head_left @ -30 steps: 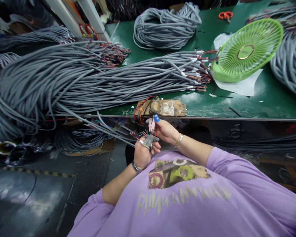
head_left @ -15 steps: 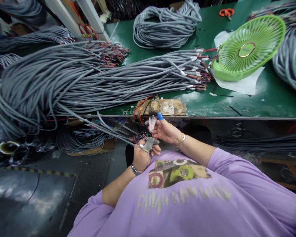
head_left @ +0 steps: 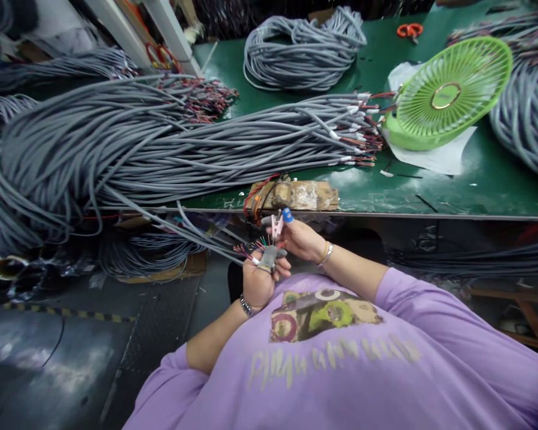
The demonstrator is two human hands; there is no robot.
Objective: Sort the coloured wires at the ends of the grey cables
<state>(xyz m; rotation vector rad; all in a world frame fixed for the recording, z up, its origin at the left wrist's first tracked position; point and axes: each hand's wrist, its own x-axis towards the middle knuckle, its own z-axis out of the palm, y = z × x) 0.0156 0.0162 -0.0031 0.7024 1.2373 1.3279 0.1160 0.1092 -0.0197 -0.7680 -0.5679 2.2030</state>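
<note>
My left hand (head_left: 257, 286) is closed around the end of a grey cable (head_left: 219, 248), its thumb under a grey covering. Thin coloured wires (head_left: 253, 245) fan out from the cable end beside that thumb. Close by on the right, my right hand (head_left: 305, 240) has a blue cover on one raised digit. Its fingers are closed on a small pale pink V-shaped tool (head_left: 276, 227), perhaps tweezers, whose lower end points down at the wires. The exact contact between tool and wires is too small to make out.
A thick bundle of grey cables (head_left: 161, 149) lies along the green table (head_left: 363, 191). At the table's edge sits a wooden block (head_left: 314, 195) with wires. Farther off are a coiled cable (head_left: 296, 54), orange-handled scissors (head_left: 409, 31) and a green fan (head_left: 448, 98).
The pale pink tool has turned slightly and shows its two arms more clearly. My right hand has shifted a little left, while my left hand keeps its hold.
</note>
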